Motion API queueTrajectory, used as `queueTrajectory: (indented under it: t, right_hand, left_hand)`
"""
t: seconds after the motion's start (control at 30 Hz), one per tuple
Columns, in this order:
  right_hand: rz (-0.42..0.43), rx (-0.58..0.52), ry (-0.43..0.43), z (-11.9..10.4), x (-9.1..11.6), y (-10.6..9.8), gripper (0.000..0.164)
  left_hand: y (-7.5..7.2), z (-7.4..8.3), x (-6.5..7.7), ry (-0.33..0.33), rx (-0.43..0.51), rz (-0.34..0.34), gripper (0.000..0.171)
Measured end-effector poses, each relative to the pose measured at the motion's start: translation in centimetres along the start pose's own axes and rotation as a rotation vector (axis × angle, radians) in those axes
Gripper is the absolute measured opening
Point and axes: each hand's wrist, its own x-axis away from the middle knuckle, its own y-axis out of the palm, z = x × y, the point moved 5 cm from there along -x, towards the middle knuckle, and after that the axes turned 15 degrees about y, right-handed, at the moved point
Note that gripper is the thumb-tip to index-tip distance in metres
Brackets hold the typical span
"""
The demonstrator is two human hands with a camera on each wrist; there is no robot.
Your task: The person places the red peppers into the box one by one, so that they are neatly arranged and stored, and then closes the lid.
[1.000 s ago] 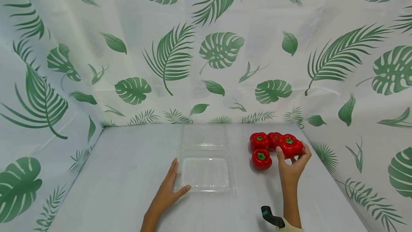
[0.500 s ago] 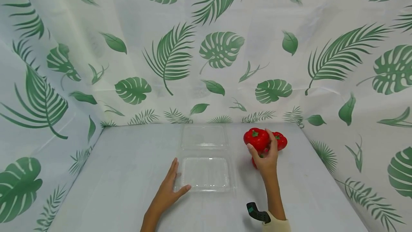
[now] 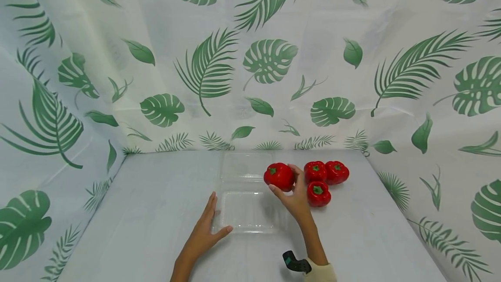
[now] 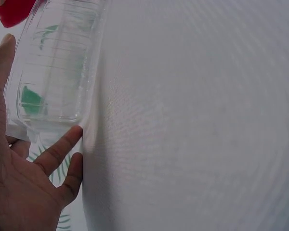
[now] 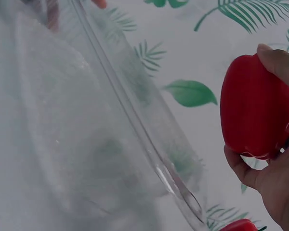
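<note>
In the head view, my right hand point(image 3: 295, 197) grips a red bell pepper point(image 3: 279, 176) by its sides, above the right part of a clear plastic clamshell box point(image 3: 246, 231). The right wrist view shows the same bell pepper point(image 5: 255, 108) between thumb and fingers. My left hand point(image 3: 203, 232) lies at the box's left edge, fingers straight and thumb spread along the near corner. Seen from the left wrist, the hand point(image 4: 29, 178) has its fingertips right at the box's end wall point(image 4: 50, 118). The box stands with its lid point(image 3: 248, 164) folded back, away from me.
Three more red bell peppers point(image 3: 318, 194) sit together on the white table point(image 3: 156, 195), right of the box. A white curtain point(image 3: 219, 129) with green leaf prints rises behind the table and along both sides. A black strap piece point(image 3: 295, 263) sticks out from my right wrist.
My right hand has carried the bell pepper leftward from the far right, past the other peppers, to over the box. My left hand has stayed in place.
</note>
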Motion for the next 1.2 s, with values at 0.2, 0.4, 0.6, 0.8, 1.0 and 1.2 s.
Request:
queueTrajectory:
  t: [0.2, 0.4, 0.6, 0.8, 1.0, 1.2]
  right_hand:
    - [-0.097, 0.077, -0.008, 0.0, 0.4, 2.4, 0.085]
    - [-0.15, 0.173, -0.033, -0.1, 0.9, 4.3, 0.084]
    - [-0.188, 0.205, -0.053, -0.1, 1.2, 6.1, 0.084]
    - [-0.196, 0.202, -0.02, 0.2, 1.4, 7.5, 0.087]
    - [-0.189, 0.249, -0.022, 0.7, 1.6, 8.7, 0.083]
    - [-0.196, 0.299, 0.012, 1.1, 1.7, 9.7, 0.084]
  left_hand:
    - [0.0, 0.0, 0.0, -0.011, -0.004, 0.002, 0.103]
    - [0.1, 0.0, 0.0, -0.023, -0.01, -0.004, 0.103]
    - [0.1, 0.0, 0.0, -0.014, -0.016, -0.002, 0.102]
    - [0.1, 0.0, -0.1, -0.013, -0.017, -0.008, 0.101]
    - [0.1, 0.0, -0.1, -0.015, -0.009, -0.009, 0.1]
    - [0.1, 0.1, -0.2, -0.029, -0.03, -0.007, 0.1]
